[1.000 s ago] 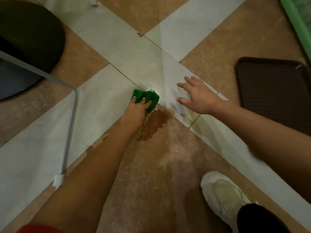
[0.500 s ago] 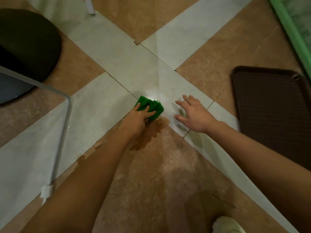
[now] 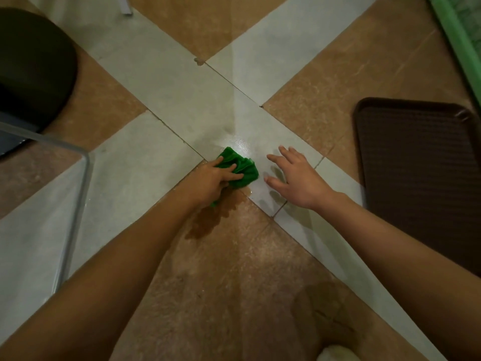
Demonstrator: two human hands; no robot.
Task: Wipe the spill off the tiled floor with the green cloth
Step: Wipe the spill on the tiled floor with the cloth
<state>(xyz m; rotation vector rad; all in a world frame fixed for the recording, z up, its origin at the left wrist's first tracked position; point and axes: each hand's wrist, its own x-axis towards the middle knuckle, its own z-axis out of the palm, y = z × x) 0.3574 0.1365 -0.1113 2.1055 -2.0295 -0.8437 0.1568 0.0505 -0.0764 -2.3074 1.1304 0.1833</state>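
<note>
My left hand [image 3: 212,179] presses a bunched green cloth [image 3: 240,168] onto the tiled floor [image 3: 161,82] where the pale and brown tiles meet. A brown wet spill [image 3: 210,220] spreads on the brown tile just below the cloth and partly under my wrist. A thin wet sheen [image 3: 240,145] glints on the pale tile beyond the cloth. My right hand [image 3: 294,182] rests flat on the pale tile to the right of the cloth, fingers spread, holding nothing.
A dark brown tray [image 3: 421,165] lies on the floor at the right. A dark round seat [image 3: 31,66] and a metal chair frame [image 3: 75,204] stand at the left. A green edge [image 3: 458,40] runs along the top right. A white shoe tip [image 3: 335,354] shows at the bottom.
The cloth under my left hand has shifted slightly right and nearer along the spill's top edge. My right hand stays planted on the tile. The view has tilted, so the shoe has almost left the frame.
</note>
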